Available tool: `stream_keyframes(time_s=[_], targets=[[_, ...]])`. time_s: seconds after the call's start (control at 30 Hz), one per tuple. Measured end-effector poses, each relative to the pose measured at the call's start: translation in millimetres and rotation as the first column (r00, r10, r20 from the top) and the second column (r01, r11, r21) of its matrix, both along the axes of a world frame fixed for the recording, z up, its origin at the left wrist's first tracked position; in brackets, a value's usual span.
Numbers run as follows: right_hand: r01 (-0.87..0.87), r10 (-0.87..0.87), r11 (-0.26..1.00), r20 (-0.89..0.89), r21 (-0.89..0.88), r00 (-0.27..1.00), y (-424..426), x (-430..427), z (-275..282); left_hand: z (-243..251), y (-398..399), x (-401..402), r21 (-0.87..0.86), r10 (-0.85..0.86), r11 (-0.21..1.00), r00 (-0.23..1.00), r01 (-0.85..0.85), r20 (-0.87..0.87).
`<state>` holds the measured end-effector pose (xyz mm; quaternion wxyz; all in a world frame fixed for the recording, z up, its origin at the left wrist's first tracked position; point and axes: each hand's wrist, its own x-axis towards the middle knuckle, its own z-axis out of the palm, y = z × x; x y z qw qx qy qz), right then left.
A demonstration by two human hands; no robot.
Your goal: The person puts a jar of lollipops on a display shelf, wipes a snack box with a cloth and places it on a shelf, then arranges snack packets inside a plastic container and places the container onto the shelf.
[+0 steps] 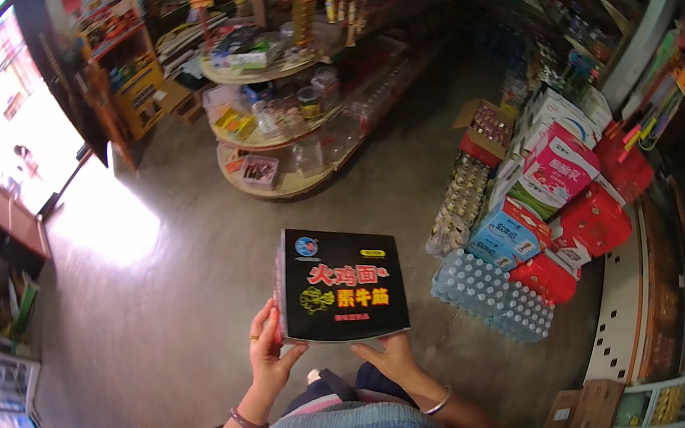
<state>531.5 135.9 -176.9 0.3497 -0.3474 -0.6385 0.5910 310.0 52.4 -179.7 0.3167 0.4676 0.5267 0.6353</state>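
Note:
A flat black cardboard snack box (336, 319) with red and yellow printing is held out in front of my body, above the floor. My left hand (272, 340) grips its near left corner, with the fingers along the side and the thumb at the front edge. At the near right corner, my right hand (394, 358) supports the box, its thumb by the front edge and its other fingers hidden underneath. The printed top faces up toward me, and what the box contains cannot be seen.
A rounded tiered display shelf (280, 188) with small goods stands ahead. To the right are shrink-wrapped water bottles (493, 296), stacked drink cartons (509, 232) and an open cardboard box (484, 132). Brown cartons (593, 411) sit at lower right. Light enters through a doorway (25, 113) at left.

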Motion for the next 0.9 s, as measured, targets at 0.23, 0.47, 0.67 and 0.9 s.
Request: stream_keyframes(time_s=[0.23,0.47,0.67,0.9], targets=[[0.344,-0.351,0.936,-0.131,-0.070,0.927,-14,-21,-61,-64,41,-24,0.023,-0.272,0.961,0.960,0.274,-0.073],[0.402,-0.396,0.916,-0.230,-0.022,0.889,36,-38,-165,-151,118,-44,0.168,-0.328,0.915,0.919,0.366,-0.219],[0.401,-0.346,0.900,-0.277,0.174,0.896,112,-38,-212,-196,184,-46,0.285,-0.328,0.883,0.925,0.373,-0.195],[0.356,-0.297,0.905,-0.254,0.234,0.921,224,-54,-196,-198,294,-64,0.366,-0.240,0.875,0.941,0.316,-0.239]])
